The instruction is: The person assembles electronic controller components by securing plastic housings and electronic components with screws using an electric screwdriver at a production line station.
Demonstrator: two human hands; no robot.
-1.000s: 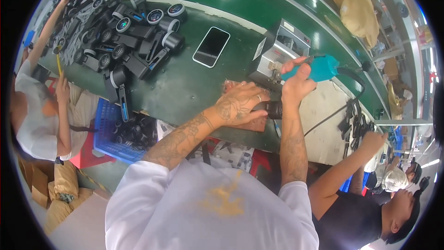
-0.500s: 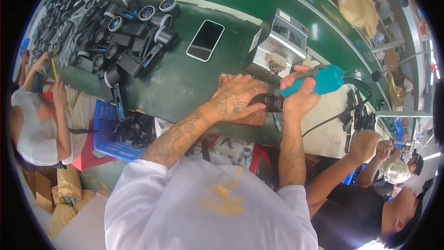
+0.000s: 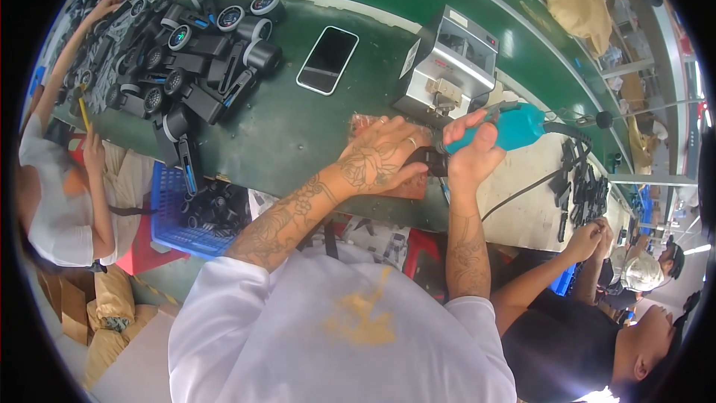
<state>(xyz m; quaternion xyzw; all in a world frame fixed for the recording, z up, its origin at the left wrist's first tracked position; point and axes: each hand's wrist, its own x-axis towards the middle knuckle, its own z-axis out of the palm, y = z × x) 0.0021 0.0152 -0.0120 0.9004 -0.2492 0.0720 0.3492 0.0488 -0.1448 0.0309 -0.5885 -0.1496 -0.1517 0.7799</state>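
My left hand [image 3: 380, 155] is closed on a small black plastic part [image 3: 434, 161], with the thumb along its near side. It presses the part down on a reddish block [image 3: 409, 189] lying on the bench. An electric screwdriver [image 3: 509, 128] with a teal body is in my right hand [image 3: 473, 158], fingers wrapped round it. It lies tilted, its front end pointing left at the black part. The tip is hidden by my hands, so contact cannot be made out. Behind both hands stands a silver and black screw feeder [image 3: 453, 67].
A phone [image 3: 328, 60] lies on the green bench [image 3: 294, 130]. Black devices with round ends [image 3: 201, 67] are heaped at left, above a blue basket [image 3: 168, 227]. The screwdriver's black cable [image 3: 522, 195] loops at right, near black strips [image 3: 585, 190]. People work on both sides.
My right hand and the screwdriver have shifted left, closer to the black part. At left a person's arm now reaches up to the heap. The right-hand person's hands have come together.
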